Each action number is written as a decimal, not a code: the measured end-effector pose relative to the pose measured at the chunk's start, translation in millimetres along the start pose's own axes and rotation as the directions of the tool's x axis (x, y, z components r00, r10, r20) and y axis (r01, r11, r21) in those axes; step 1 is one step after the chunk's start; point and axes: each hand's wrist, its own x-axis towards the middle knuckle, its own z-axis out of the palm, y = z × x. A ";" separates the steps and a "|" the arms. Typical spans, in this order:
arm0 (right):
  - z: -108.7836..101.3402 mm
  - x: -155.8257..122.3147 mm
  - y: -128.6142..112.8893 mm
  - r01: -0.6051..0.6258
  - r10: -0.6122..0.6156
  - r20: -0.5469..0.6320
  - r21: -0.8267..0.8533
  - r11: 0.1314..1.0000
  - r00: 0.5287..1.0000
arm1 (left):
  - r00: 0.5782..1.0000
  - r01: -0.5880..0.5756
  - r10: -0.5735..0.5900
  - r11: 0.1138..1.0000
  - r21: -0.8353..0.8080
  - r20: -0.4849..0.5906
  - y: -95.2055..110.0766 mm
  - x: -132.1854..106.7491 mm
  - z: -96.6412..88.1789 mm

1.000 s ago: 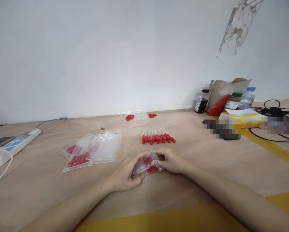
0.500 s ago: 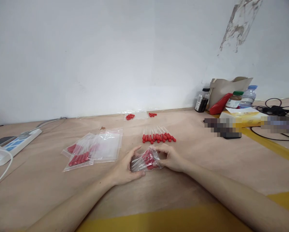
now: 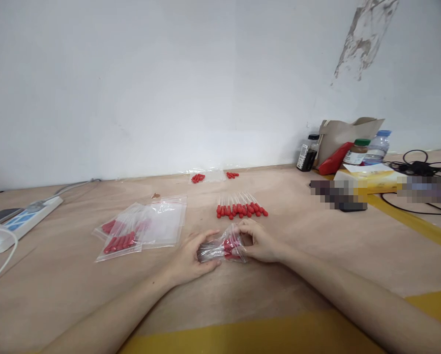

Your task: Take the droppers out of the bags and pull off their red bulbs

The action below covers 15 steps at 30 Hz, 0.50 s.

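**While both hands grip one small bag, the bench around them lies unchanged**

As I watch the head view, bare plywood bench [image 3: 316, 255] runs back to a plain white wall [image 3: 168, 88] with a scuffed patch high above the right hand. A yellow stripe [image 3: 242, 337] crosses the near edge under my forearms.

My left hand [image 3: 191, 258] curls round one end of a clear zip bag [image 3: 220, 248], and my right hand [image 3: 260, 243] pinches the other end. The bag hangs just over the wood between them, with red-bulbed droppers [image 3: 229, 246] inside.

Just beyond the right hand lies a row of loose droppers [image 3: 241, 210]. Filled bags [image 3: 142, 228] lie beyond the left hand, and a power strip [image 3: 24, 219] sits far out on that side. Well off past the right hand stand a paper bag [image 3: 347, 135], bottles and cables [image 3: 419, 169].

Half a second ago my left fingers arched wider; now they lie closer on the bag, which sits flatter. Nothing else has shifted.
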 end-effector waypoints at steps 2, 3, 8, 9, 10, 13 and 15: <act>-1.5 0.4 -3.5 -0.018 0.018 0.016 -0.021 1.000 1.000 | 1.000 -0.005 0.005 1.000 0.005 -0.006 -0.7 0.3 0.3; -2.0 0.6 -5.5 -0.025 0.025 0.016 -0.015 1.000 1.000 | 1.000 -0.005 0.005 1.000 0.004 -0.013 -0.9 0.4 0.5; -2.2 0.8 -9.8 -0.046 0.043 0.034 0.101 0.994 0.998 | 1.000 0.009 -0.010 0.998 -0.055 -0.023 -0.8 1.0 1.3; -2.1 0.7 -8.8 -0.055 0.050 0.036 0.132 0.990 0.998 | 1.000 0.007 -0.009 0.997 -0.073 -0.017 -0.6 1.2 1.2; -2.2 0.7 -7.2 -0.066 0.061 0.034 0.168 0.984 0.998 | 1.000 0.005 -0.006 0.996 -0.088 -0.012 -0.4 1.4 1.1; -4.4 1.2 -1.1 -0.149 0.139 0.053 0.336 0.930 0.989 | 1.000 0.005 -0.005 0.996 -0.094 0.003 -0.4 1.8 0.5; -8.6 1.8 3.0 -0.248 0.222 0.111 0.504 0.827 0.969 | 1.000 0.011 -0.011 0.997 -0.071 0.006 -0.5 1.8 0.0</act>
